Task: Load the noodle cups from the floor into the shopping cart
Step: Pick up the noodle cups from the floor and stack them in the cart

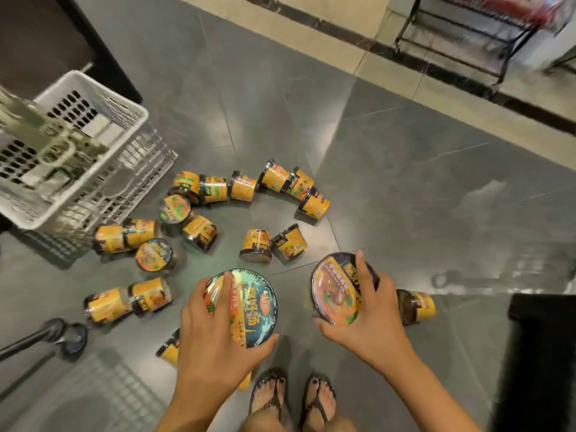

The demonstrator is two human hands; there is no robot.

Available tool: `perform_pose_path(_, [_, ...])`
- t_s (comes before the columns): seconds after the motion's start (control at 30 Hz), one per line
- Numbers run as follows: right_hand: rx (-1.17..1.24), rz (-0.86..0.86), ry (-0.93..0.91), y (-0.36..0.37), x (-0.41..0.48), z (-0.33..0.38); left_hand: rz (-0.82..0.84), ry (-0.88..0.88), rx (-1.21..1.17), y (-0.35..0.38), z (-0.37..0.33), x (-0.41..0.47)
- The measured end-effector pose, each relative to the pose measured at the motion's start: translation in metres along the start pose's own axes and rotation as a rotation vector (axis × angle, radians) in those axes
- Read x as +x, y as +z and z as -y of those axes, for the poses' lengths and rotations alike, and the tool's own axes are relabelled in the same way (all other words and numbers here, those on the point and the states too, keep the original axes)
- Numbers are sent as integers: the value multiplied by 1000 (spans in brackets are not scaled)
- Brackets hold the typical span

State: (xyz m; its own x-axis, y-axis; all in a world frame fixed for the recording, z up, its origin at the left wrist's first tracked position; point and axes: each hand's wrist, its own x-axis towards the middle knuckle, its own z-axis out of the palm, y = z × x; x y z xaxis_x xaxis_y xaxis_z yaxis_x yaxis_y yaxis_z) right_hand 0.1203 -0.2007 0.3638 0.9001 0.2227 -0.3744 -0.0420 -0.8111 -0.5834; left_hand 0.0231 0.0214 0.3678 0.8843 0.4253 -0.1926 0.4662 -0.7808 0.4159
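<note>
Left hand grips one noodle cup; right hand grips another cup. Further cups lie scattered on the grey floor beside the white cart.

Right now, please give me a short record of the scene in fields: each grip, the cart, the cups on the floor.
left grip: holds left cup, lid facing the camera
right grip: holds right cup, lid facing the camera
shopping cart: white, upper left, contents blurred
floor cups: more than a dozen, scattered, mostly on their sides
task state: loading not finished
</note>
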Motion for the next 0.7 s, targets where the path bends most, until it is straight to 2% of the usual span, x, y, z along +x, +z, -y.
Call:
perform_pose_path(0.1, [-40, 52, 57, -53, -58, 53, 10, -25, -9, -86, -27, -42])
perform_pose_path(0.33, [-87, 105, -55, -133, -160, 146, 3, -101, -9, -223, -61, -138])
perform_pose_path(0.5, [-161, 216, -238, -169, -206, 188, -171, -208, -22, -276, -78, -199])
perform_pose_path(0.7, [-246, 332, -461, -171, -236, 222, -311, -457, -108, -295, -72, -274])
